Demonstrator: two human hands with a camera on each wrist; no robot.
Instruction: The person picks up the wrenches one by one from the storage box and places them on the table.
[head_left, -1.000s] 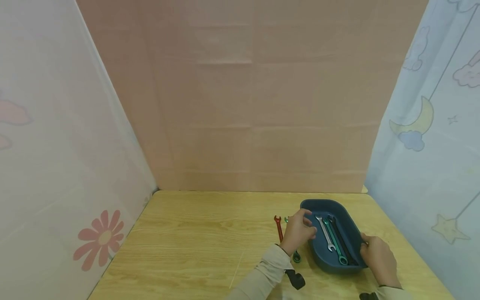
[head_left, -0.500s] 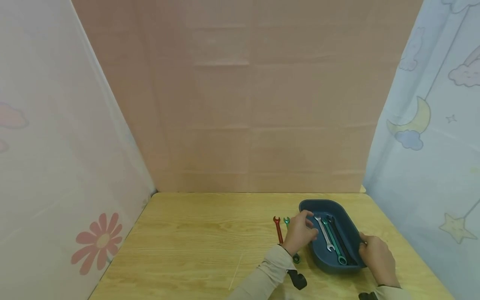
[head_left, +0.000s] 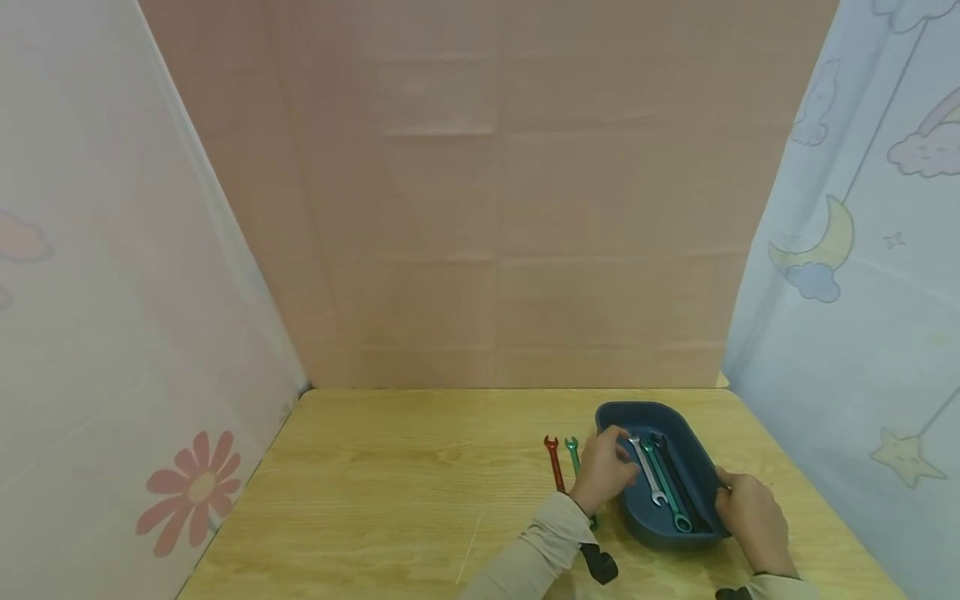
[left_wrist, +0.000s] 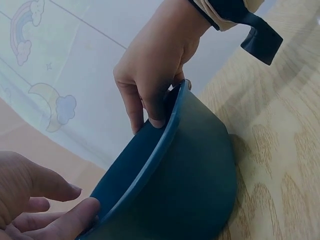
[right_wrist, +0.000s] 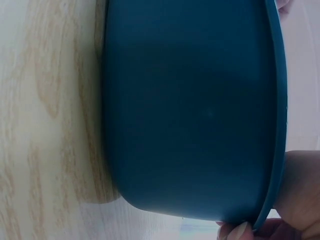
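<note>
A dark blue tray (head_left: 637, 409) stands on the wooden table at the right. In it lie a silver wrench (head_left: 649, 476), a green wrench (head_left: 668, 493) and a black wrench (head_left: 679, 482). My left hand (head_left: 617, 457) grips the tray's left rim; its thumb (left_wrist: 75, 218) lies along the rim in the left wrist view. My right hand (head_left: 738, 500) grips the near right rim, fingers curled over the edge (left_wrist: 150, 80). The right wrist view is filled by the tray's outer wall (right_wrist: 190, 100), with my right hand (right_wrist: 300, 200) at the corner.
A red wrench (head_left: 556, 467) and a small green wrench (head_left: 573, 455) lie on the table just left of my left hand. Cloth walls close in the table (head_left: 390, 483) at the back, left and right.
My left hand has shifted slightly right along the tray rim, uncovering more of the small green wrench on the table. Both hands stay on the tray.
</note>
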